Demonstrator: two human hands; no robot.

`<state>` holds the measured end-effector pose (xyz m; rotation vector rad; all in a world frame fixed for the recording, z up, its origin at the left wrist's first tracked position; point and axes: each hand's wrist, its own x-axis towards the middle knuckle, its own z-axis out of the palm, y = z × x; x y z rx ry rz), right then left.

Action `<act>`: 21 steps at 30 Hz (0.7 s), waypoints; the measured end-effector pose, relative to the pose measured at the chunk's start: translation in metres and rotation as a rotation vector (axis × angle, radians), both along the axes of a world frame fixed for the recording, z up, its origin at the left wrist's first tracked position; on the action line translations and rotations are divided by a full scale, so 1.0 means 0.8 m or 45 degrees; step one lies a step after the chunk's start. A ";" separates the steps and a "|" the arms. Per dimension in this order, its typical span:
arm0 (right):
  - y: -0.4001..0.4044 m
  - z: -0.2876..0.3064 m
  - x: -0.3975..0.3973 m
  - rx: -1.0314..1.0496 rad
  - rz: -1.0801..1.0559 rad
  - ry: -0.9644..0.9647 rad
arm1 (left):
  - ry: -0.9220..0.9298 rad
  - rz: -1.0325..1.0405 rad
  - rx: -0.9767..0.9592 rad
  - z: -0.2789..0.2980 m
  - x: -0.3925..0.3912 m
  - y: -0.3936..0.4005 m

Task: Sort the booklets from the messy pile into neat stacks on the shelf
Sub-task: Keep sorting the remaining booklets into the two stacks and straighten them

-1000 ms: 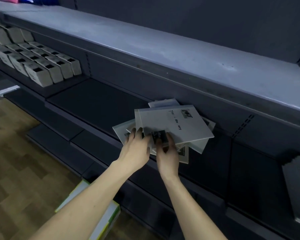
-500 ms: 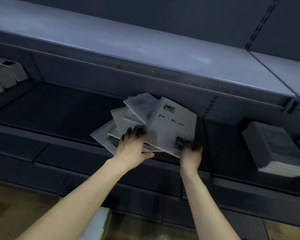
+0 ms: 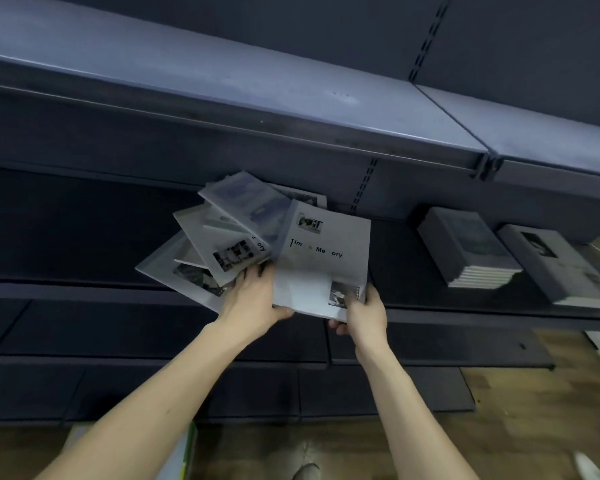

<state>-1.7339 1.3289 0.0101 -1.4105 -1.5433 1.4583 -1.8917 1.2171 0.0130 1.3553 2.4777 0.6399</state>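
Now fanned wider than a second ago: the messy pile (image 3: 222, 244), then gripped as one loose bundle at its near edge by both hands close together, spreads leftward in overlapping layers. Pressed from above by the left hand (image 3: 253, 303), fingers on the fanned booklets, thumb under the near edge of the top one. Peeled away to the right, the "Time Memory" booklet (image 3: 321, 258), pinched at its lower right corner by the right hand (image 3: 366, 315), thumb hidden beneath. Probably the separation of one booklet for stacking, so sorting under way rather than gathering. Also newly in view after the head's swing rightward: the destination.

On the middle shelf (image 3: 66, 237), only the pile, partly overhanging the front lip. Well to the right on the same shelf, a neat stack (image 3: 468, 251) of dark-covered booklets, squared edges showing several copies; just beside it, a second stack (image 3: 558, 268) with a pale cover, cut off by the frame edge. On the upper shelf (image 3: 222, 71), nothing visible.
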 end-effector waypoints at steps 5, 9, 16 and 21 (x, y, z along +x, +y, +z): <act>-0.007 -0.001 0.017 0.033 -0.010 -0.030 | -0.011 -0.035 -0.051 -0.001 0.020 -0.002; -0.010 -0.003 0.022 0.035 -0.022 0.020 | -0.011 -0.041 -0.072 0.001 0.020 -0.008; 0.001 0.010 0.038 0.010 -0.015 0.051 | 0.093 -0.036 -0.221 0.013 0.027 0.001; 0.019 0.019 0.069 0.013 -0.044 0.080 | 0.199 -0.057 -0.262 0.015 0.048 0.023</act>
